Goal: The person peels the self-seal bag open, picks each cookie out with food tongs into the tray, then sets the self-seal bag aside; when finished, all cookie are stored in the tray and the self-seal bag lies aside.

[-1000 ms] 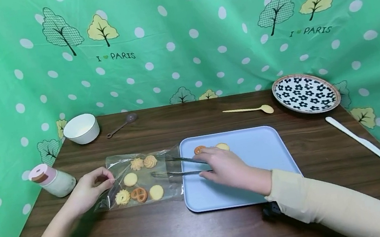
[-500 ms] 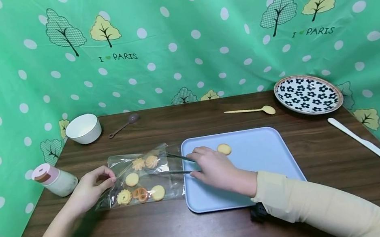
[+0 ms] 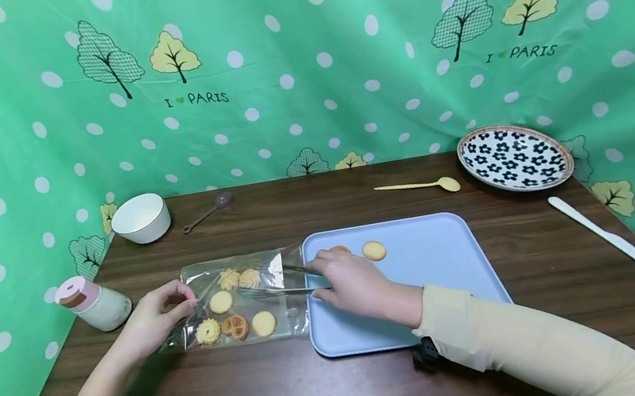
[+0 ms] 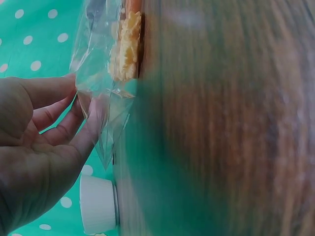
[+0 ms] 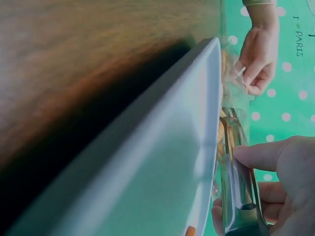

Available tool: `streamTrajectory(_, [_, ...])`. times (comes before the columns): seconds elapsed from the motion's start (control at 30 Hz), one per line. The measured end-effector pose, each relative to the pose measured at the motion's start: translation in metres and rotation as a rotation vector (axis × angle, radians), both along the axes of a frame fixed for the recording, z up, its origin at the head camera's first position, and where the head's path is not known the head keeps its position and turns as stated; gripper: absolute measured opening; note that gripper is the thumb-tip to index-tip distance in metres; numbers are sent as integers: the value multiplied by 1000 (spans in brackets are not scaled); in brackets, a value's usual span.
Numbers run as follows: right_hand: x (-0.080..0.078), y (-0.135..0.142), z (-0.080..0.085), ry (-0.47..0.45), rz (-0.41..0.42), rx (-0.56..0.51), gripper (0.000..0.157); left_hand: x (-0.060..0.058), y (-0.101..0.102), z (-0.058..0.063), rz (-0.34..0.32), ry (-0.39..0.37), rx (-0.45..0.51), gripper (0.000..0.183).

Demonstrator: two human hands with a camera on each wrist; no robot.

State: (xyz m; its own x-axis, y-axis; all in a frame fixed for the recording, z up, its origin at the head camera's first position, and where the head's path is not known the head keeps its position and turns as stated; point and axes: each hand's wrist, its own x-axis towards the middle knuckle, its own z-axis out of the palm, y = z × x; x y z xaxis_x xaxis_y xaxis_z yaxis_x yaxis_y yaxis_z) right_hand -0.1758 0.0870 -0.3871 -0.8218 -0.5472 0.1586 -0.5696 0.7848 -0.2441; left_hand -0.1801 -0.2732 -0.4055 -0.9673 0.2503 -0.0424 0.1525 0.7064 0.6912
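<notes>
A clear plastic bag [image 3: 298, 323] lies flat on the table with several cookies inside, among them a pretzel-shaped cookie [image 3: 235, 327] and a round one [image 3: 264, 324]. My left hand [image 3: 158, 315] pinches the bag's left edge between thumb and fingertips, as the left wrist view also shows. My right hand [image 3: 355, 286] holds metal tongs [image 3: 291, 291] over the left part of a light blue tray [image 3: 408, 307]. The tongs' arms reach into the bag, spread apart, by the swirl cookie [image 3: 249, 278]. On the tray are a round cookie [image 3: 374, 250] and another, mostly hidden behind my right hand.
Left of the bag lies a pink-lidded jar [image 3: 96, 305]. Farther back are a white bowl [image 3: 142, 221], a brown spoon [image 3: 223, 200] and a yellow spoon [image 3: 447, 184]. A patterned plate [image 3: 515, 158] and white knife [image 3: 603, 234] lie at the right.
My right hand has moved left across the tray, and the tongs reach deeper into the bag. The swirl cookie has shifted slightly left. My left hand keeps its pinch on the bag.
</notes>
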Motion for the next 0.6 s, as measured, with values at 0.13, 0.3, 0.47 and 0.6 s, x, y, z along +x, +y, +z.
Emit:
streamTrajectory(0.13, [-3, -6, -1, 8, 14, 10, 42, 1, 1, 1, 9, 7, -16, 10])
streamTrajectory(0.3, [-3, -10, -2, 0, 14, 13, 39, 3, 0, 2, 4, 2, -21, 10])
streamTrajectory(0.47, [-1, -5, 0, 3, 3, 13, 39, 2, 1, 1, -1, 6, -7, 11])
streamTrajectory(0.6, [3, 4, 3, 18, 1, 2, 38, 0, 2, 1, -7, 18, 4, 10])
